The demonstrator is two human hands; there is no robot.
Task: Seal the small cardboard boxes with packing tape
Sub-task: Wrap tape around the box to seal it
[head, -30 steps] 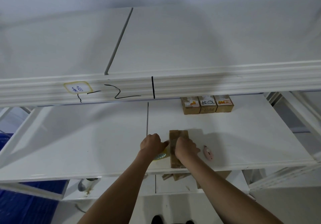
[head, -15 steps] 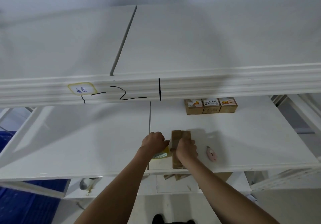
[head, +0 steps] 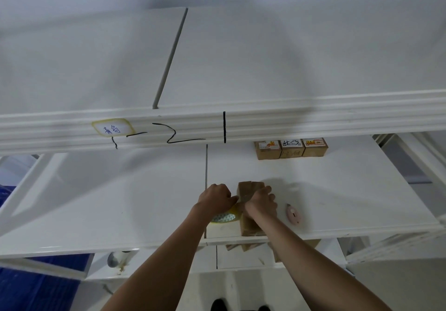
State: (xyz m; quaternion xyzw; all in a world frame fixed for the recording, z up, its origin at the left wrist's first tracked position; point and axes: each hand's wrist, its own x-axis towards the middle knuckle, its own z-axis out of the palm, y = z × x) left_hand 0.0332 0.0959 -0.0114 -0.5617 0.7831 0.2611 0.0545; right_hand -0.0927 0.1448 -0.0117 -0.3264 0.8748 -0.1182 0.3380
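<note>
The cardboard box lies on the shelf, long axis running front to back; the left hand grips the tape roll; the right hand clasps the box.

Just one view here, head-mounted and wide-angle, so there's no second view for it to overlap with. It looks forward and steeply down from above a white shelf unit. The upper shelf fills the top half of frame and sits close to the lens. Below its front edge is the middle shelf, farther off, where both forearms reach in from the bottom edge. Straight lines bow toward the frame edges. Floor and shoe tips show at the very bottom.
</note>
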